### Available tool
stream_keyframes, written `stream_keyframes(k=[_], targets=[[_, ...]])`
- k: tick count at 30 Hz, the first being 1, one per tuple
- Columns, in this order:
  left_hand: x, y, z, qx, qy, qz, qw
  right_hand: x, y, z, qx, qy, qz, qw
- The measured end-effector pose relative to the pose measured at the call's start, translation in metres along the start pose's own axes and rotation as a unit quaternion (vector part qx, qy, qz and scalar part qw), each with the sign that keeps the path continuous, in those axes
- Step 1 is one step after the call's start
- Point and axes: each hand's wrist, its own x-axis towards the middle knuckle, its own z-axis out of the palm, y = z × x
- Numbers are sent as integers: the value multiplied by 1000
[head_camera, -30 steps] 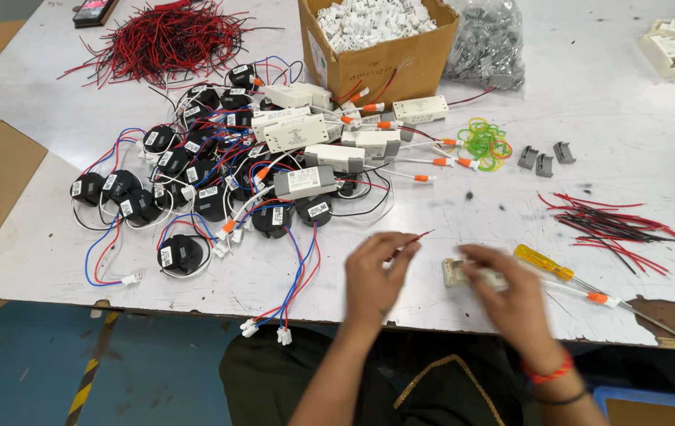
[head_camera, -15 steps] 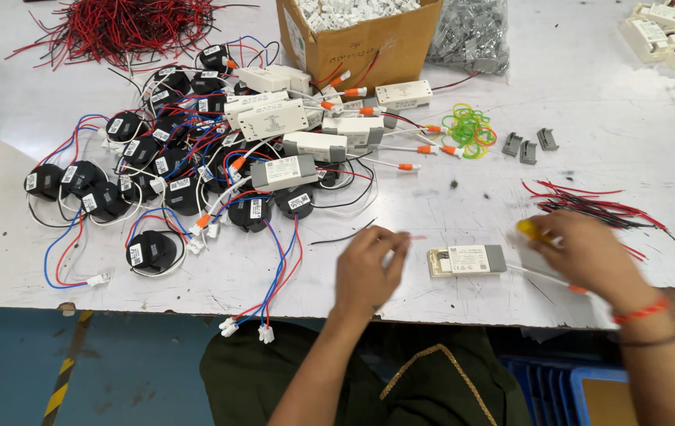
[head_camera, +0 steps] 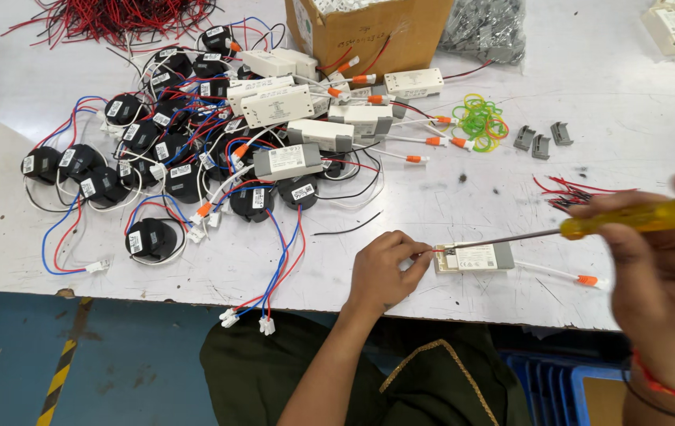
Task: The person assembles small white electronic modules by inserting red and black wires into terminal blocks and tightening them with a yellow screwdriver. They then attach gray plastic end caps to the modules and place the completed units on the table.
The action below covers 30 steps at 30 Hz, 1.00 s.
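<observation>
At far left on my white worktable (head_camera: 511, 197), round black modules (head_camera: 152, 237) lie in a heap, trailing red, blue and white leads. Behind them, a bundle of red wires (head_camera: 109, 16) lies at the table's back edge. Next rightward, white rectangular driver boxes (head_camera: 274, 105) are piled against a cardboard carton (head_camera: 369, 35). A loose black wire (head_camera: 349, 226) lies just beyond my left hand.

My left hand (head_camera: 389, 272) rests on the table's near edge, fingers (head_camera: 416, 256) curled closed and pinched together at the left end of a small white driver unit (head_camera: 475, 258); whether they grip a wire there I cannot tell. The unit lies flat, touching or just beside those fingertips, with a white lead ending in an orange connector (head_camera: 587, 279) running off its right end.

A screwdriver (head_camera: 574, 229) slants down leftward, its metal tip meeting the unit's left end right at the left fingertips. Beyond it, green and yellow rubber bands (head_camera: 479, 120) and three grey clips (head_camera: 541, 140) lie well apart from the unit, with thin red-black wires (head_camera: 574, 193) nearer.

My right hand (head_camera: 661, 276), at far right, is wrapped closed around the screwdriver's yellow handle.
</observation>
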Motion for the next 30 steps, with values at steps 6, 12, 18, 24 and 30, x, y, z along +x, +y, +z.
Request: stream_keyframes(k=[6, 12, 18, 24, 30], targets=[[1, 0, 1, 3, -2, -7, 1000, 7, 2, 11, -79, -28, -86, 993], [0, -1, 1, 10, -13, -1, 1000, 12, -3, 17, -139, -44, -109, 983], [0, -2, 1, 11, -7, 15, 1000, 21, -16, 26, -177, -66, -143, 972], [2, -2, 3, 14, -25, 17, 999, 32, -26, 33, -221, -77, -154, 960], [4, -1, 6, 26, -25, 24, 999, 34, -29, 35, -233, -78, -161, 956]])
